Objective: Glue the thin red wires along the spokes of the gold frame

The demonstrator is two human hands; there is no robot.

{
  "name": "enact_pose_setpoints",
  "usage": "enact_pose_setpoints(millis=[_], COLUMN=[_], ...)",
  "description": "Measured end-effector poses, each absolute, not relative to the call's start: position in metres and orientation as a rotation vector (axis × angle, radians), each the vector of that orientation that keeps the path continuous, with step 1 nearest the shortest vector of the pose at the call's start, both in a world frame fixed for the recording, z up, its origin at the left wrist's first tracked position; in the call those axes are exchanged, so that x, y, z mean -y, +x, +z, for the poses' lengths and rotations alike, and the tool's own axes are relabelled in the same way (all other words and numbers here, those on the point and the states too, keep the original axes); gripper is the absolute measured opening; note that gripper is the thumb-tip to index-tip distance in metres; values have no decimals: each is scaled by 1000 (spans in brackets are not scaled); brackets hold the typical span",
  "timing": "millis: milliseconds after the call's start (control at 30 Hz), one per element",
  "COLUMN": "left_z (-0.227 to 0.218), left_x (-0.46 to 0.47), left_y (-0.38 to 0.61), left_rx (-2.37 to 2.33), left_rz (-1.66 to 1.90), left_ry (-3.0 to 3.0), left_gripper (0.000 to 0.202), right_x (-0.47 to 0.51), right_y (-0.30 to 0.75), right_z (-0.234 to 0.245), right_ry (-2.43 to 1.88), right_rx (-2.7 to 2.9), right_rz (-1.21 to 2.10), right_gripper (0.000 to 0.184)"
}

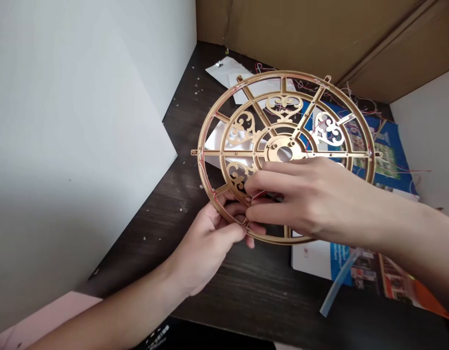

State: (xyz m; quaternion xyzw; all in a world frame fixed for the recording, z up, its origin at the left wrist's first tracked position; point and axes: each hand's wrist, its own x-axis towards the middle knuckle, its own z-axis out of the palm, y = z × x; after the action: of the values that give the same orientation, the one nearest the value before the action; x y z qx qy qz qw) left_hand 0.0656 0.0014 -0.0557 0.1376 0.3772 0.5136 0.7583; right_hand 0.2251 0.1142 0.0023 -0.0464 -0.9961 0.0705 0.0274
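Observation:
A round gold openwork frame [283,75], with spokes, rings and heart-shaped scrolls, is tilted up above the dark tabletop. Red and white wire [206,181] runs along the inside of its outer rim. My left hand [213,238] grips the lower left rim, thumb in front and fingers behind. Over the lower middle of the frame, my right hand [301,194] pinches a thin red and white wire near the lower left spoke. Its fingertips are closed together there, and part of the wire is hidden behind them.
Colourful brochures [394,146] lie on the right beneath the frame, with loose wires around them. A translucent glue stick [339,284] rests near the front. White paper [228,70] lies behind. Brown cardboard [301,39] and a white panel [93,121] border the dark table [232,282].

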Motion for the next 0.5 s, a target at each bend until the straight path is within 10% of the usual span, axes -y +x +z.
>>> enact_pose_setpoints(millis=[500], left_z=[-60], left_x=[3], left_y=[64], left_rx=[-849], left_rz=[1111], left_ry=[367], left_gripper=[36], right_x=[-118], right_y=[230], right_z=[1], right_ry=[-239], right_rx=[3055], right_rz=[340], right_gripper=[34])
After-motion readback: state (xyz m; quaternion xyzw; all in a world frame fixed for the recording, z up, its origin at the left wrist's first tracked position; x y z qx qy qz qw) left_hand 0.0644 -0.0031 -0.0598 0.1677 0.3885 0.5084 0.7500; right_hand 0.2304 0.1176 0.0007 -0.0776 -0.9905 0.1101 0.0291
